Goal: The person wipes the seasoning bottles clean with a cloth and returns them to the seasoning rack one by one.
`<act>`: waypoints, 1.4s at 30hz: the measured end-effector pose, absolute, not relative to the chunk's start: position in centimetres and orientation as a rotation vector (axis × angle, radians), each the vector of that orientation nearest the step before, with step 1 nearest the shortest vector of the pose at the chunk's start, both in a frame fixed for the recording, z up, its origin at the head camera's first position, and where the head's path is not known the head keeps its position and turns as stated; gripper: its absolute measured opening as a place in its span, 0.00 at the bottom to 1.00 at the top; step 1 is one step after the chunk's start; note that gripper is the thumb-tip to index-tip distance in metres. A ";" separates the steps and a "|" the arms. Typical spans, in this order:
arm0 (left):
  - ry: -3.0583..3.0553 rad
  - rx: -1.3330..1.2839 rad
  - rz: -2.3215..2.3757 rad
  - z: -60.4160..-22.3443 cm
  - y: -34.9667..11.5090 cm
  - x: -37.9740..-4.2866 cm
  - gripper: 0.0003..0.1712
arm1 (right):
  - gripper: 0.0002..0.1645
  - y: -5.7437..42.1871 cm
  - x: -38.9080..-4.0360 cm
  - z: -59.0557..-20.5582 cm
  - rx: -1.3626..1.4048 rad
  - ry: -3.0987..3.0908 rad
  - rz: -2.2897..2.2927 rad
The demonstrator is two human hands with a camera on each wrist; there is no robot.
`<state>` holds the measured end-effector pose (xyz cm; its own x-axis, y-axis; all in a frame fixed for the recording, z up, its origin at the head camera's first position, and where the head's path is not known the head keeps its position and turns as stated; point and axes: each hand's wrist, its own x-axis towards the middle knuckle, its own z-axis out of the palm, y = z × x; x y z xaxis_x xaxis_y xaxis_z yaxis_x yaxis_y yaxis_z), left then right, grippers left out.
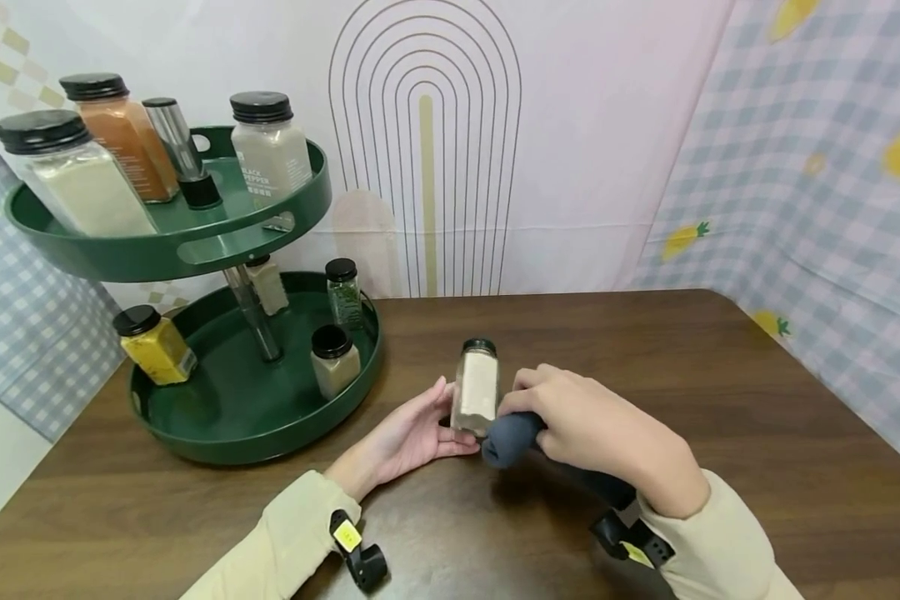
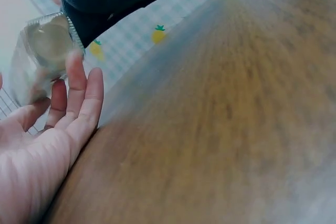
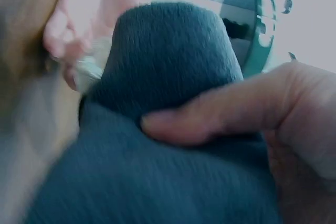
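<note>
My left hand (image 1: 411, 436) holds a clear spice jar (image 1: 477, 388) with a black lid and pale powder inside, gripping it low by the base. In the left wrist view the bottom of that jar (image 2: 50, 45) faces the camera, and the thumb and fingertips are at its sides. A dark blue-grey cloth (image 1: 512, 438) is gripped by my right hand (image 1: 581, 417), bunched against the jar's lower right side. The right wrist view shows the thumb pressing on the cloth (image 3: 168, 51), which hides the other fingers and most of the jar.
On the left stands a two-tier green turntable rack (image 1: 247, 437). Its upper tier (image 1: 157, 254) bears large jars and a silver-and-black cylinder (image 1: 180, 150); several small jars, one yellow (image 1: 157, 350), stand below. Brown tabletop (image 1: 682, 367) extends right to a checked curtain (image 1: 795, 208).
</note>
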<state>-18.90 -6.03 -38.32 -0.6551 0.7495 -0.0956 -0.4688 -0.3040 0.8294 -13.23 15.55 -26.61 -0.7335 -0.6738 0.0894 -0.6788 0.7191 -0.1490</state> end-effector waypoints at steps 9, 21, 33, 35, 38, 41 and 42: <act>1.091 0.366 2.090 -38.2 -6.0 -18.8 0.33 | 0.30 14.3 -14.8 -28.7 1.397 -2.790 0.490; 1.037 0.336 2.203 -38.2 -6.1 -18.4 0.27 | 0.28 15.2 -14.4 -27.3 1.212 -2.753 0.497; 1.111 0.559 2.087 -38.5 -6.2 -18.5 0.33 | 0.24 15.1 -14.0 -26.3 0.674 -2.528 0.517; 1.119 0.607 2.061 -38.6 -6.1 -18.5 0.36 | 0.24 14.5 -14.1 -26.8 0.686 -2.537 0.480; 1.116 0.636 2.040 -38.6 -6.1 -18.6 0.39 | 0.24 13.7 -14.1 -27.6 0.746 -2.544 0.420; 1.101 0.622 2.040 -38.6 -6.1 -18.8 0.40 | 0.24 13.4 -14.0 -27.9 0.804 -2.542 0.386; 1.092 0.613 2.045 -38.6 -6.1 -18.8 0.40 | 0.24 13.4 -13.9 -27.9 0.822 -2.546 0.378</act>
<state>-18.83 -6.08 -38.61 -0.6226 0.7794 0.0705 -0.3748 -0.3760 0.8474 -13.92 13.38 -27.94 -0.7283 -0.4868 0.4822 -0.6058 0.7863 -0.1212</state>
